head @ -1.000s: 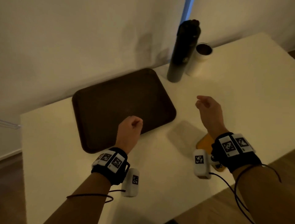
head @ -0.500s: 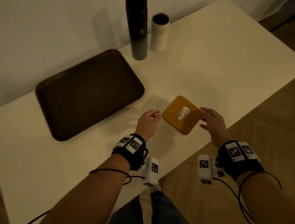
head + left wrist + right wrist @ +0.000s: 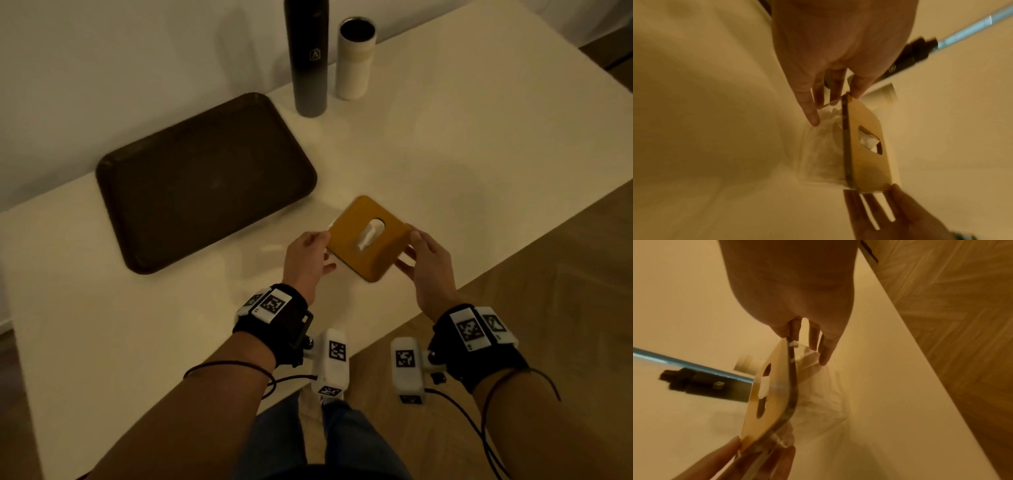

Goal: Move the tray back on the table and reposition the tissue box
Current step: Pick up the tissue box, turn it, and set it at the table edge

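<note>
The tissue box (image 3: pixel 368 240), a clear box with an orange slotted lid and a white tissue poking out, sits near the front edge of the white table (image 3: pixel 479 137). My left hand (image 3: pixel 327 250) pinches its left corner. My right hand (image 3: pixel 409 250) pinches the opposite corner. In the left wrist view the left hand (image 3: pixel 830 97) has its thumb on the lid and its fingers down the clear side of the box (image 3: pixel 865 146). The right wrist view shows my right hand (image 3: pixel 807 340) holding the box (image 3: pixel 768 394) the same way. The dark brown tray (image 3: pixel 205 181) lies flat to the left by the wall.
A tall black bottle (image 3: pixel 306 58) and a white tumbler (image 3: pixel 354 58) stand by the wall behind the box. The table's front edge runs just below my hands, with wooden floor (image 3: pixel 548 291) beyond it. Bare tabletop stretches to the right.
My hands left the tray's near edge and came toward me to the tissue box. Half a second ago they were closing in on it; now both grip its corners.
</note>
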Demonstrator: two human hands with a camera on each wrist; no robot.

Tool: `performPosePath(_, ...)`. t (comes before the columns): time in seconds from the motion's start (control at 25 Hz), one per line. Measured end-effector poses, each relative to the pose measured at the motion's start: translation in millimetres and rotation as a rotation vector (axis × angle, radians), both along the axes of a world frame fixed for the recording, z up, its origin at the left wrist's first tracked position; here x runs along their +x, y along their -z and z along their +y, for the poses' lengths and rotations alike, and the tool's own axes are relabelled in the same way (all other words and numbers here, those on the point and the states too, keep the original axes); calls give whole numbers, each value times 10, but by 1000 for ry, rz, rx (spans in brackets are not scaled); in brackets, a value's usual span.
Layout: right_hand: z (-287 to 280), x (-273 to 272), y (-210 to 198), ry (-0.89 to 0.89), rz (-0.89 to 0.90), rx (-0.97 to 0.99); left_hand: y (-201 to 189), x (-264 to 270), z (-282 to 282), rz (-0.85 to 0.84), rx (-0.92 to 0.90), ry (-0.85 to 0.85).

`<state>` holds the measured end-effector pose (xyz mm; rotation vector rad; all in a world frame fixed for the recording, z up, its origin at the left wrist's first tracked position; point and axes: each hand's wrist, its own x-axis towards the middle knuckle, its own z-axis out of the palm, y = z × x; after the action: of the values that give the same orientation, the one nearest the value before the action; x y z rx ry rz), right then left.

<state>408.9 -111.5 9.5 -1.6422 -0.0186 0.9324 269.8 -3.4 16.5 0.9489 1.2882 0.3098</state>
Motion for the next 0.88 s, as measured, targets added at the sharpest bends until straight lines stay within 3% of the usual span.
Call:
performPosePath(0.28,677,-924,-158,-211,90,30,-180,-1036,292,54,71,-312)
performPosePath(0.6,1879,-2473,-235,-497,85,33,-266,-2676,986,39,130,-624)
performPosePath(0.88,2943,-3768,-135,-569,16,-13,-162,-3947,1925,21,108,-716)
